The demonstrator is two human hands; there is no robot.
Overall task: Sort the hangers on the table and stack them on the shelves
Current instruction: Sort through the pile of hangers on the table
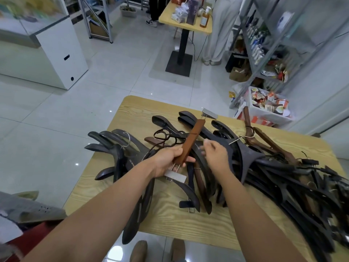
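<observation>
Everything is placed from the brown clip hanger (190, 140) that I hold over the middle of the worktop (170, 214).

Far to its left and beyond the worktop stands a white cabinet (56, 53) on the tiled floor. Nearer on that side, a fan of dark hangers (113, 146) lies on the worktop's left edge, their arms overlapping and some reaching past the rim.

My left hand (170, 159) is wrapped around the lower part of the brown clip hanger, fingers curled over the wooden bar and thumb beneath. The bar tilts up and away from me. One metal clip (175, 175) hangs just below my grip, and the other (209, 113) sticks out at the far end.

Just right of the bar, my right hand (215, 154) hovers with its fingers bent. The fingertips are blurred, so I cannot tell whether they pinch anything.

Further right, a large pile of dark hangers (283, 176) covers that side of the worktop, tangled and crossing one another. A few brown wooden hangers (268, 140) lie along its far edge.

Beyond the pile, off the worktop, a white bin (268, 104) full of packets sits on the floor at the foot of a metal shelf rack (273, 44).
</observation>
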